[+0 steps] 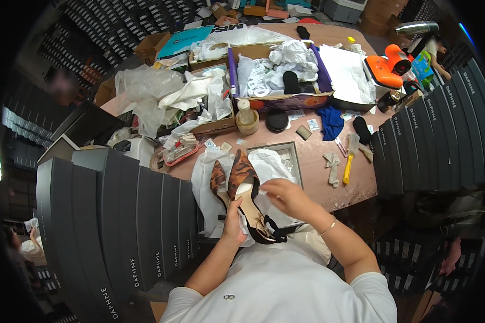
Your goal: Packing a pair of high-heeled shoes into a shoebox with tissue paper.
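My left hand (234, 222) is closed around the side of a slingback shoe (243, 173). Its pointed toe has a brown and black animal print, the insole is pale, and a black bow sits at the heel end, nearest my body. My right hand (290, 198) is just right of this shoe, its fingers loosely bent and apart, with nothing plainly held. The matching shoe (217, 177) lies on white tissue paper (201, 171) to the left. Behind and under the shoes is an open grey shoe box (295, 156) with more tissue in it.
Stacked dark shoe boxes (125, 210) wall the left, and another stack (434, 129) the right. On the table are a yellow-handled brush (350, 161), a blue cloth (331, 123), a bottle (246, 116), a purple box (233, 70) of crumpled paper and an orange device (385, 69).
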`<state>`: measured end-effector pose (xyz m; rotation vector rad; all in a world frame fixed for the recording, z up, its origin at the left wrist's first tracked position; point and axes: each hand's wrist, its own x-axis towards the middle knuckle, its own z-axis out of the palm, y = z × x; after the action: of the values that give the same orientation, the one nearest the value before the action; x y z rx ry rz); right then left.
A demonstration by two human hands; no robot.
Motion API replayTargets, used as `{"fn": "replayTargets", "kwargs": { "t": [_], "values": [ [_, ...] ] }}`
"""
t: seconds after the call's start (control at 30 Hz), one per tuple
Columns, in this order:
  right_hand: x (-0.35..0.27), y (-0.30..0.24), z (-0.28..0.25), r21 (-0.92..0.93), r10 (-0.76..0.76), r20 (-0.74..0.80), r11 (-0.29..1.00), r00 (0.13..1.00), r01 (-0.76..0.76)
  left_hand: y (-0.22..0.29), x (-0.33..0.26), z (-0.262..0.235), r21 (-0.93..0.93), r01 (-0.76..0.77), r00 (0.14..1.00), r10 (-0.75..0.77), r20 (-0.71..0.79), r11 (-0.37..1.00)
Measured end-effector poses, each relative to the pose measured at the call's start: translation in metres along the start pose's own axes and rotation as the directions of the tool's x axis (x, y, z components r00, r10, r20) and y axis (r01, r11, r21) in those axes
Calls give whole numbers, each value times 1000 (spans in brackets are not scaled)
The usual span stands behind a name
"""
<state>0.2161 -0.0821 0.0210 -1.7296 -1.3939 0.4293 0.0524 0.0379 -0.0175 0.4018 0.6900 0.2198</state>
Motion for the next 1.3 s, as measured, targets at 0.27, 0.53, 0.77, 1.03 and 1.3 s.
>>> {"fn": "replayTargets", "kwargs": {
  "t": [0.27, 0.53, 0.77, 1.03, 1.3],
  "values": [
    [1, 21, 50, -511, -283, 294, 760, 913, 401, -22, -26, 17, -17, 113, 993, -113, -29, 993],
    [-32, -2, 23, -402, -251, 20, 884, 968, 238, -27, -21, -1, 24, 239, 967, -240, 83, 971],
    [-44, -12, -12, -384, -212, -172, 914, 962, 132, -25, -18, -23, -53, 111, 993, -114, -43, 992],
    [-9, -33, 35, 99, 125, 332, 981, 935, -166, -21, -24, 5, -2, 35, 996, -35, 83, 999],
    [-7, -25, 69, -214, 119, 78, 972, 990, -100, -57, -33, -9, 335, -152, 988, 135, 73, 930]
  ]
}}
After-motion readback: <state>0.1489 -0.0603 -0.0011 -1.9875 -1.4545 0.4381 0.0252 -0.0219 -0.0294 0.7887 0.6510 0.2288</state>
